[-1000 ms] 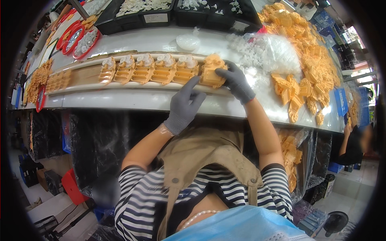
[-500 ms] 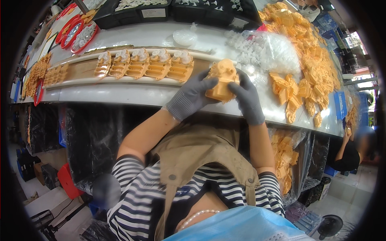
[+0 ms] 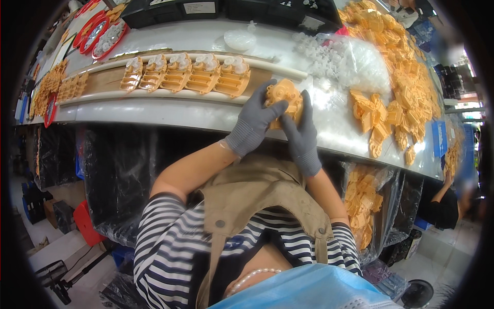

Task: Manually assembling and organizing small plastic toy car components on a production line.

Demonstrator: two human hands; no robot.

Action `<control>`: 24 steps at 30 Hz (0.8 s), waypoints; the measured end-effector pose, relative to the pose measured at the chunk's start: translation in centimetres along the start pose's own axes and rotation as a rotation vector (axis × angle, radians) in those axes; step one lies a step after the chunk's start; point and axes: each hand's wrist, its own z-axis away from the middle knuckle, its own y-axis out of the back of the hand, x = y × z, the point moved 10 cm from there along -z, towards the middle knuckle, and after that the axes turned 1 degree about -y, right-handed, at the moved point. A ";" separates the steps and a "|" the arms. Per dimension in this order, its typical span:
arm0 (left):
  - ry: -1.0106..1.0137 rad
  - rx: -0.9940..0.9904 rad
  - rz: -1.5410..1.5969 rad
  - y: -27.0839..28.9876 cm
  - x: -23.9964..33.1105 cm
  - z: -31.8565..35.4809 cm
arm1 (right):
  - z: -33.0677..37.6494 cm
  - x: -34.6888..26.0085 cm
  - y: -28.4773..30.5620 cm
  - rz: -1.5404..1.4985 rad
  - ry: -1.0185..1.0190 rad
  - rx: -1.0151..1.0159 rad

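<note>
— While both gloved hands close on it, where's the orange housing (image 3: 284, 99)?

— Right at the white bench (image 3: 195, 110) edge! Left hand (image 3: 253, 123) wraps its side, right hand (image 3: 301, 135) clamps opposite.

— And around?

— Five filled housings (image 3: 189, 73) line a tray, loose orange parts (image 3: 399, 77) heaped right, black bins (image 3: 216, 9) behind, dark plastic sheeting (image 3: 121, 170) below.

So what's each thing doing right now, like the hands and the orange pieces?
Left hand: gloved, gripping the orange part.
Right hand: gloved, gripping the same part.
Orange part: held between both hands over the bench edge.
Row of orange parts: lined up on the wooden tray, white pieces on top.
Pile of orange parts: loose, heaped on the bench.
Clear bag: lying on the bench, full of white pieces.
</note>
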 end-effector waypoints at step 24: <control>-0.249 -0.031 -0.595 -0.2 3.4 3.3 | -3.3 -2.3 -0.2 0.160 0.214 0.066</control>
